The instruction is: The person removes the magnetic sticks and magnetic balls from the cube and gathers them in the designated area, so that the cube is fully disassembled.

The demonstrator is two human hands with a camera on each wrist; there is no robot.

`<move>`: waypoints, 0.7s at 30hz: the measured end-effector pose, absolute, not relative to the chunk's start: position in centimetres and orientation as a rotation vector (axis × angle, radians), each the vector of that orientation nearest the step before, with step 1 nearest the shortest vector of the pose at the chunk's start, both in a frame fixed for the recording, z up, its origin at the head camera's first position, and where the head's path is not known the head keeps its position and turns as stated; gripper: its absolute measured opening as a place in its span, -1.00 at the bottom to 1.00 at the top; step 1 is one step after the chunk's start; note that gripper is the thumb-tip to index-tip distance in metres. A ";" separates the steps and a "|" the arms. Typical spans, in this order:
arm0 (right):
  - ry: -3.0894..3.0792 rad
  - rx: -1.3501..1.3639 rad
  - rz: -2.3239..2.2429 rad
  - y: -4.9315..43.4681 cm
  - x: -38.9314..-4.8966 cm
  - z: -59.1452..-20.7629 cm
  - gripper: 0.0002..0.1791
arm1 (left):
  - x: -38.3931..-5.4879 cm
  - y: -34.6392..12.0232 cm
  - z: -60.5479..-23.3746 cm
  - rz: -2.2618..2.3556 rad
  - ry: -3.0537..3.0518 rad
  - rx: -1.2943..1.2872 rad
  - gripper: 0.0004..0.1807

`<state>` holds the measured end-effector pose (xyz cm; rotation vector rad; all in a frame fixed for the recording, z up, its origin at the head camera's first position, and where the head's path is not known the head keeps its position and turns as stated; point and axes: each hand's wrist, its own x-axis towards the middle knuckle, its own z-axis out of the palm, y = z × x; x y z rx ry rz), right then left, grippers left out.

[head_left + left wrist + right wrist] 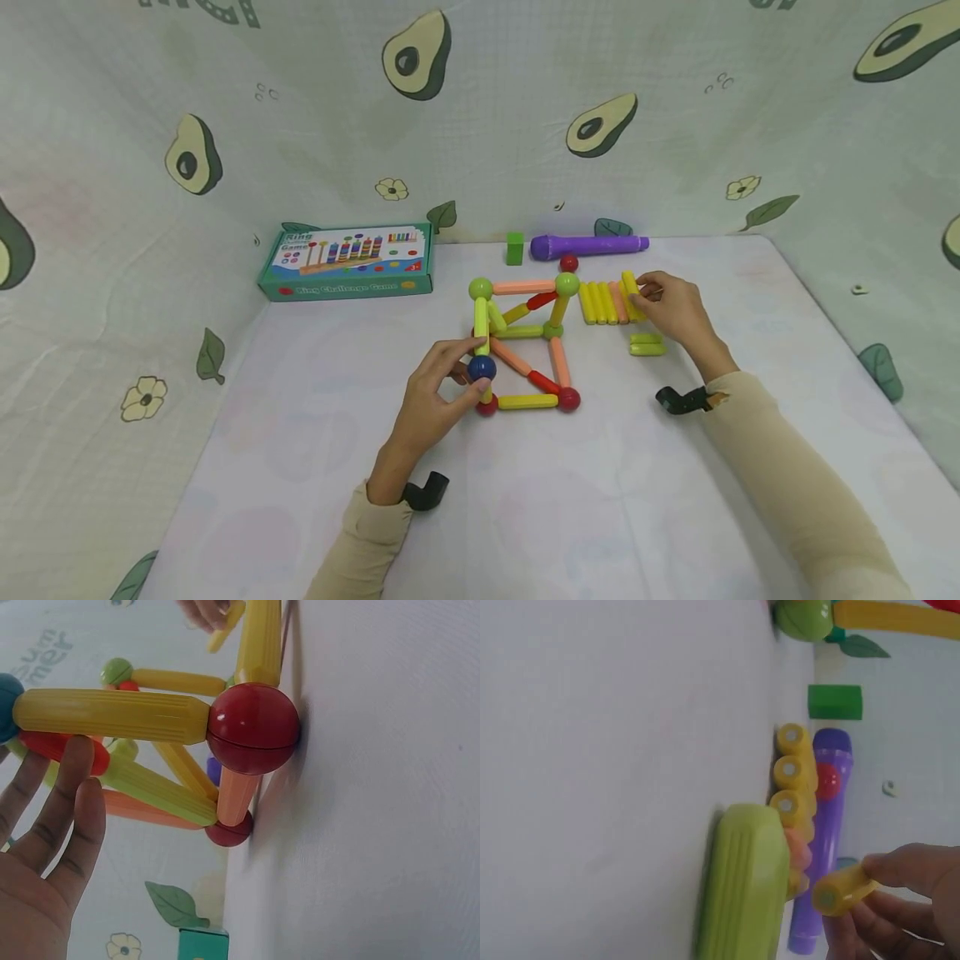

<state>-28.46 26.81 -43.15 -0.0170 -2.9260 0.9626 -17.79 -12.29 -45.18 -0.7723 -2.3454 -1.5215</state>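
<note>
My left hand (429, 396) holds the dark blue ball (482, 369) at the near left top of a frame of magnetic rods and balls, thumb at its near side and fingers around the far side. Below that ball, a yellow rod (112, 715) joins it to a red ball (253, 727) on the table. My right hand (677, 312) pinches a yellow magnetic rod (840, 890) between thumb and fingers, tilted and raised at the right end of a row of rods (600, 302). One rod in that row is orange, the others yellow.
Two light green rods (647, 345) lie near my right hand. Behind the frame are a loose red ball (569, 263), a green block (514, 248) and a purple microphone-shaped stick (592, 246). A green game box (345, 287) lies at the back left, before the hanging cloth.
</note>
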 end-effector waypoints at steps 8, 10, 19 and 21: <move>-2.987 -0.140 0.936 27.8 -30.1 -44.3 -0.53 | -17.7 -12.4 -45.3 -1.549 -2.340 -0.759 -0.39; -2.999 -0.157 0.939 27.9 -30.4 -44.6 -0.57 | -17.7 -12.3 -45.3 -1.541 -2.340 -0.757 -0.39; -2.982 -0.114 0.856 27.6 -30.0 -44.0 -0.65 | -17.8 -12.5 -45.1 -1.523 -2.346 -0.778 -0.41; -2.934 -0.077 0.831 27.2 -29.5 -43.3 -0.66 | -17.9 -12.5 -45.1 -1.524 -2.347 -0.777 -0.41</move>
